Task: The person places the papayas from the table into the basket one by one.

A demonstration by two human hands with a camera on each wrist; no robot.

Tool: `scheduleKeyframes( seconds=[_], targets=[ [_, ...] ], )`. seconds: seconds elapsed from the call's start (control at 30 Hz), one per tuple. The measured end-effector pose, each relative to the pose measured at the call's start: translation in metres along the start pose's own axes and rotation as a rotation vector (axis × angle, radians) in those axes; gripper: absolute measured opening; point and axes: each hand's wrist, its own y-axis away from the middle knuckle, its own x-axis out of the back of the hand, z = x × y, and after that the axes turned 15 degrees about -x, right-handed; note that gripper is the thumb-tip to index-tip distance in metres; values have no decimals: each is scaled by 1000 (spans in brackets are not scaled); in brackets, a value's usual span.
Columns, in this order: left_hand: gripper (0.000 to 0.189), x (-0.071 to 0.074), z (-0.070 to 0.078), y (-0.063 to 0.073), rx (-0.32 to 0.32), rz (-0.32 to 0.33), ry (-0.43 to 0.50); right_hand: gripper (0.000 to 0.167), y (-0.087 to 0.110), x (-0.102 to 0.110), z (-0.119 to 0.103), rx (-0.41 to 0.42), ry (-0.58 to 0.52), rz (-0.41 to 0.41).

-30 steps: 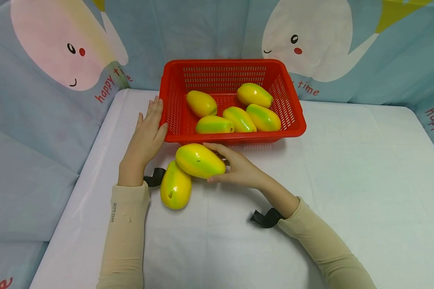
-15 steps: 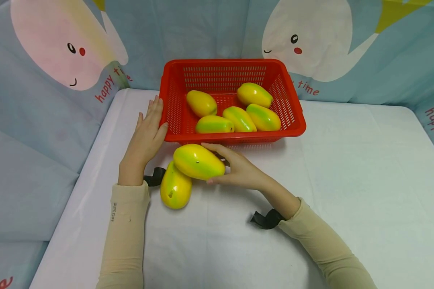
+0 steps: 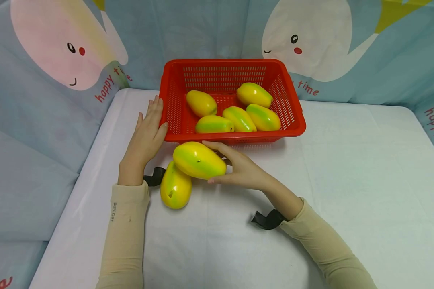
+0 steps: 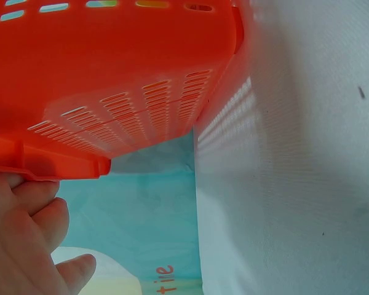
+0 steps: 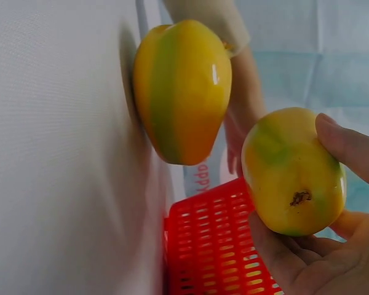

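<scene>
My right hand (image 3: 244, 168) grips a glossy yellow-green papaya (image 3: 199, 160) by its right end, thumb on the near side and fingers on the far side. In the right wrist view the held papaya (image 5: 295, 172) shows its brown stem scar and is raised off the table. A second papaya (image 3: 176, 186) lies on the table just below and left of it, partly overlapped in the head view. My left hand (image 3: 146, 132), fingers straight, rests against the left rim of a red plastic basket (image 3: 235, 137). In the left wrist view those fingers (image 4: 40, 209) touch the rim from underneath.
Several papayas (image 3: 253, 95) lie inside the basket, mostly along its front and right. A white cloth covers the table (image 3: 351, 172). Blue curtains (image 3: 202, 28) with whale prints stand behind and at the sides. Black wrist mounts (image 3: 269, 219) sit at both wrists.
The held papaya shifts slightly left, then slightly up and right, in the right hand. The left hand and basket stay where they were.
</scene>
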Motion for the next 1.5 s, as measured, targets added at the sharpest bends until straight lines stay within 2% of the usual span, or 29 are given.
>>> scheduleKeyframes(
  seconds=[0.6,0.87,1.03,1.27,1.5],
  targets=[
    [61,2,-1,0,-4,-9,-2,83,4,10,-6,62,-23,34],
    [61,2,-2,0,-6,-10,4,82,0,20,-15,104,-31,101],
    [62,1,-2,0,-4,-20,7,81,-9,27,-22,131,-80,136],
    [62,1,-2,0,3,-22,2,80,-26,30,-32,80,-156,160],
    [61,1,-2,0,-1,-17,1,79,-47,28,-36,-13,-231,182]
  ],
)
